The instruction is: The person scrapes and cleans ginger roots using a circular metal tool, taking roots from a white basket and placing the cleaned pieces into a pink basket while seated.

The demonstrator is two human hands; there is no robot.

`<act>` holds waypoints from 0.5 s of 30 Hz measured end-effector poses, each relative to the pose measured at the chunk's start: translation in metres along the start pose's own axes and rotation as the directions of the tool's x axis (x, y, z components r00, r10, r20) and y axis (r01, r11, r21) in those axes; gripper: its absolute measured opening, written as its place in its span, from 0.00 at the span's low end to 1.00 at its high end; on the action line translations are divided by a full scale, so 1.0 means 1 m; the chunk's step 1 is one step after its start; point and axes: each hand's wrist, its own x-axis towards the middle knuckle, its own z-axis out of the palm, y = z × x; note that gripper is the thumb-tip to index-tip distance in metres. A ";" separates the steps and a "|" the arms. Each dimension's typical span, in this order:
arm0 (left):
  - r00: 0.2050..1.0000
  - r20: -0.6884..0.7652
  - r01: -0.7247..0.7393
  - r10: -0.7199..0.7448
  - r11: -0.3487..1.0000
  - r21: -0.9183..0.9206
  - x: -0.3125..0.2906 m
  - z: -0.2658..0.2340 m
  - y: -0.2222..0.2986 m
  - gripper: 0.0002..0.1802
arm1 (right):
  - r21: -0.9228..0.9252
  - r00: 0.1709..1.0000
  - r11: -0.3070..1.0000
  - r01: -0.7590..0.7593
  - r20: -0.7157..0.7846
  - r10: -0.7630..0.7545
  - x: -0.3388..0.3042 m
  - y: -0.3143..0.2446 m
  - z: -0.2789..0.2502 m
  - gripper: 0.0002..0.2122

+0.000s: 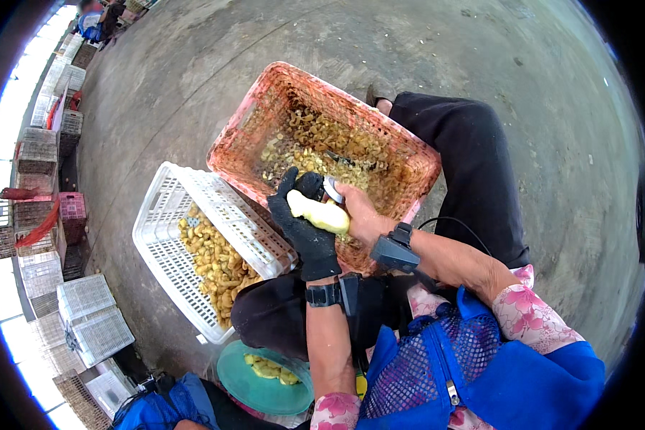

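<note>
My left hand (307, 240), in a black glove, is closed around a pale, peeled piece of ginger root (321, 214). My bare right hand (364, 216) grips what looks like a small peeler (332, 189) with a silvery-white head, right against the ginger's far side. Both hands are over the near edge of a reddish-pink plastic crate (238, 136). Brown and yellowish peelings (322, 132) cover its bottom. A dark, slender object (335, 155) lies among them, too small to name.
Left of my knee, a white slatted crate (166, 247) holds many ginger pieces (218, 261), another white crate piece leaning across it. Below is a teal basin (229, 376) with peeled ginger. Stacked crates (97, 315) line the left. A person in blue (168, 405) is at lower left.
</note>
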 end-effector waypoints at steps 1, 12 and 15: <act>1.000 0.009 0.020 -0.020 0.999 -0.045 -0.003 0.007 0.001 0.25 | 0.005 0.999 1.000 0.026 -0.031 -0.026 -0.002 -0.006 0.003 0.11; 0.996 -0.091 -0.034 0.025 0.995 -0.094 0.019 -0.039 -0.004 0.23 | -0.589 0.832 0.587 0.555 0.393 -0.391 -0.032 -0.056 -0.027 0.11; 0.991 -0.107 -0.078 0.075 0.997 -0.025 0.025 -0.061 -0.009 0.22 | -0.637 0.838 0.551 0.540 0.471 -0.276 -0.049 -0.050 -0.021 0.11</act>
